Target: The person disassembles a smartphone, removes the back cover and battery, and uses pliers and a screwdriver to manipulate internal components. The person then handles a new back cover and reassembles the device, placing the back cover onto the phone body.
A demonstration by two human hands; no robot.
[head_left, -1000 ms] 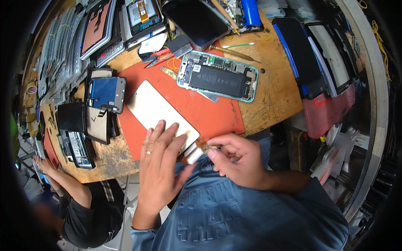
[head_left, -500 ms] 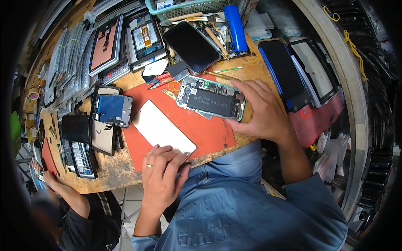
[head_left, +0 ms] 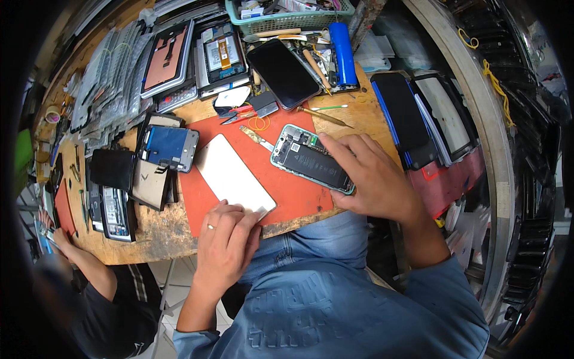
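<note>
Opened phone [head_left: 311, 160] lies under right hand [head_left: 373, 179] on red mat [head_left: 281, 197].

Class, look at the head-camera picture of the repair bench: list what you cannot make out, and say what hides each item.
- Head view: the near end of the opened phone is covered by the right hand.
- Head view: the corner of the white panel lies under the left hand fingertips.
- Head view: the green basket is cut off by the top edge.
- Head view: small parts on the phone's board are too small to tell.
</note>
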